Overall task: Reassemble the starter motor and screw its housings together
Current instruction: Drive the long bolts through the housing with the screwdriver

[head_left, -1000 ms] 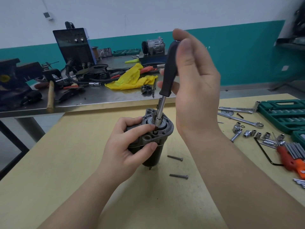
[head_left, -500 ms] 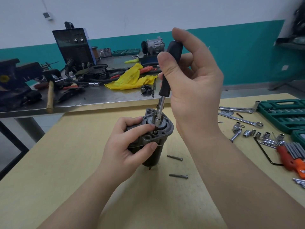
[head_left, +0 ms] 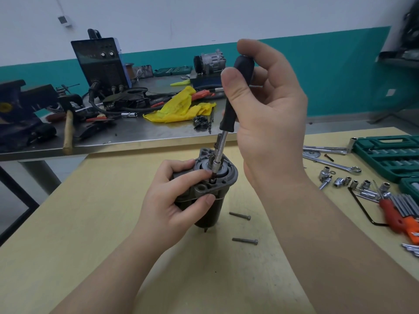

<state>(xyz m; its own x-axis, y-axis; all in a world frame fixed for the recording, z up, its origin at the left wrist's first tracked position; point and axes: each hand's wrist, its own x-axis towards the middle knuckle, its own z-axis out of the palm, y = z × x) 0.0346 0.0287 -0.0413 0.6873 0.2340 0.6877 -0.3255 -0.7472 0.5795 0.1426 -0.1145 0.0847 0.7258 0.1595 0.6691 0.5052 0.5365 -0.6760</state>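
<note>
Right hand (head_left: 269, 123) pinches the black handle of the nut driver (head_left: 238, 96) between thumb and curled fingers, high on the grip, palm open toward the camera. Left hand (head_left: 174, 200) wraps the starter motor (head_left: 210, 196) just under the grey end housing (head_left: 217, 177), thumb and fingers curled round it, holding it upright on the wooden table (head_left: 90, 234). Motor's long axis is near vertical, standing on its lower end; the driver shaft leans slightly, tip down-left, handle up-right, so it's close to but not quite in line with the motor axis. The socket tip sits on a fastener in the housing's top face, right beside the left index finger; can't see the bolt head itself, the socket covers it. Key relation: fastener lies directly below the right hand and next to the left, so the right only has to spin about the shaft while the left counters the torque. I'd say this is mid run-down of one housing bolt, task partly done: two loose bolts (head_left: 240, 215) lie on the table just right of the motor base, nearer the right arm. Further right: loose sockets (head_left: 349, 181), a spanner (head_left: 335, 165), hex key set (head_left: 405, 211), green socket case (head_left: 390, 155). Behind: steel bench (head_left: 136, 132) with yellow rag (head_left: 181, 107) and welder (head_left: 102, 62).
</note>
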